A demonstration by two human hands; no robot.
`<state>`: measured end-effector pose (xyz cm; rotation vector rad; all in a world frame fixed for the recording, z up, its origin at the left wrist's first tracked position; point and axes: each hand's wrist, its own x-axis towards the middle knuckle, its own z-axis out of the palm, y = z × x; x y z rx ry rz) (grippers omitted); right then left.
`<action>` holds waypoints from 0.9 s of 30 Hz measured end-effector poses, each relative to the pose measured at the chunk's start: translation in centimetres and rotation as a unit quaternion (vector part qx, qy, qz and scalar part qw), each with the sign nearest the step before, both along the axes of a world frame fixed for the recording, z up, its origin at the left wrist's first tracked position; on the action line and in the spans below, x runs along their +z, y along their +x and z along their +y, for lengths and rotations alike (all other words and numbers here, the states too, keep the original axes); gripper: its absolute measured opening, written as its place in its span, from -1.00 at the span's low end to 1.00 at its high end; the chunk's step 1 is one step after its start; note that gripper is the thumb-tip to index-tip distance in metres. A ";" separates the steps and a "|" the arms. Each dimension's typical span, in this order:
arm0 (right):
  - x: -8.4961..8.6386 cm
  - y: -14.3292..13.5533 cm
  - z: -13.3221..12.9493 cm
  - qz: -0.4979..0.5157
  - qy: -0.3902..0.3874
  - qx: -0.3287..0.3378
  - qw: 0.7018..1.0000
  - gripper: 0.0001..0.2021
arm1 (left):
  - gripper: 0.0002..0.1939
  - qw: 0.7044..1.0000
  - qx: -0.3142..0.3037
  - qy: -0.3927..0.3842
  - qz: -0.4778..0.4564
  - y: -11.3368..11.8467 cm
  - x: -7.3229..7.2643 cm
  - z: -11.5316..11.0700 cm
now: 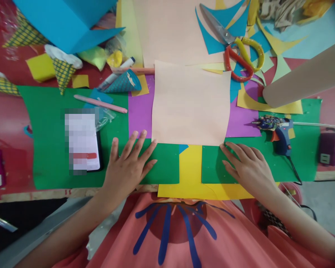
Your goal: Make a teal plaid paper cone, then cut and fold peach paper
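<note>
A pale peach sheet (pixel 191 104) lies in front of me, over purple paper (pixel 141 111) and green paper (pixel 161 163). My left hand (pixel 129 160) rests with spread fingers on the green paper, its index fingertip at the sheet's near left corner. At the near right corner, my right hand (pixel 244 162) has its fingers stretched out, a fingertip touching the edge. Neither hand grips anything. Left of my left hand lies a phone (pixel 85 143), its screen partly blurred. Right of my right hand is a blue glue gun (pixel 281 137) with a cord.
Scissors (pixel 236 48) with red and yellow handles lie beyond the sheet among paper scraps. A peach paper roll (pixel 307 76) stretches across the right. Small patterned cones (pixel 62 70), a pink pen (pixel 100 103) and blue paper (pixel 72 22) crowd the left. Yellow paper (pixel 191 167) overhangs the near edge.
</note>
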<state>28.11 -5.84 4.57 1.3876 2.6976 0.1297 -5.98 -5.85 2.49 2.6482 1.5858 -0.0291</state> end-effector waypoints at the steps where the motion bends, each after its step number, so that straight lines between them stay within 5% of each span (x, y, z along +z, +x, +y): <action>1: 0.0 0.1 -0.1 0.000 0.000 -0.003 1.000 -0.66 | -0.34 1.000 0.003 0.000 0.000 0.0 0.0 -0.1; 13: -0.3 0.5 -0.5 0.008 -0.012 -0.024 1.000 -0.65 | -0.44 1.000 0.014 0.005 -0.010 -0.4 -0.2 -0.4; 19: -0.9 1.6 0.4 0.180 -0.109 -0.077 0.975 -0.69 | -0.54 0.999 0.009 -0.012 -0.039 -0.6 -0.6 -0.1; 22: -0.8 1.7 0.9 0.325 -0.224 -0.201 0.897 -0.67 | -0.57 0.999 -0.001 -0.007 -0.043 -0.8 -0.7 0.0; 27: -0.5 0.9 2.6 0.552 -0.393 -0.345 0.649 -0.59 | -0.62 0.997 -0.015 0.013 -0.070 -1.1 -1.2 0.3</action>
